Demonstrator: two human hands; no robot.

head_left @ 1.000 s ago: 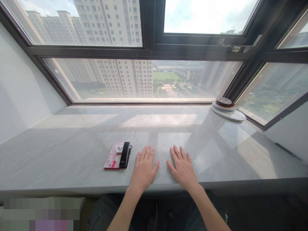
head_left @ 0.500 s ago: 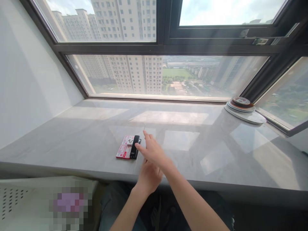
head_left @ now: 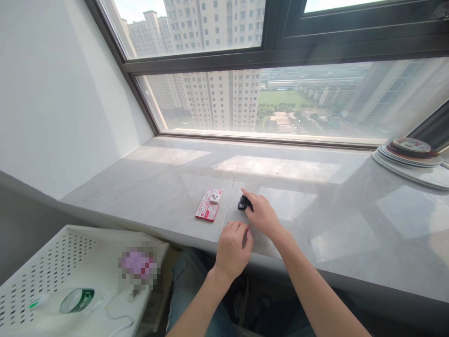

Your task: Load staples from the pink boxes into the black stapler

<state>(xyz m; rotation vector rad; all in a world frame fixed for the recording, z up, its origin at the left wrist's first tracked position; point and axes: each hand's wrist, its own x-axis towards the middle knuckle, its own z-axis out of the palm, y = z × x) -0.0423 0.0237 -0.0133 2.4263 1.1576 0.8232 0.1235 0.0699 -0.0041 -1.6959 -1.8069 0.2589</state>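
Note:
My right hand (head_left: 262, 215) is closed round a small black stapler (head_left: 243, 203) on the grey marble window sill (head_left: 168, 192); only the stapler's left end shows past my fingers. To its left lie two red and white staple boxes (head_left: 209, 206), side by side. My left hand (head_left: 234, 245) rests palm down near the sill's front edge with its fingers loosely curled, holding nothing.
A stack of round plates (head_left: 412, 157) sits at the sill's far right. Below left stands a white perforated basket (head_left: 45, 276) with a plastic bottle (head_left: 66, 302) and a cable. A white wall bounds the left; large windows run behind.
My right hand reached across to the stapler, took hold of it and drew it to the right, away from the boxes. My left hand slid back and curled. The view turned left.

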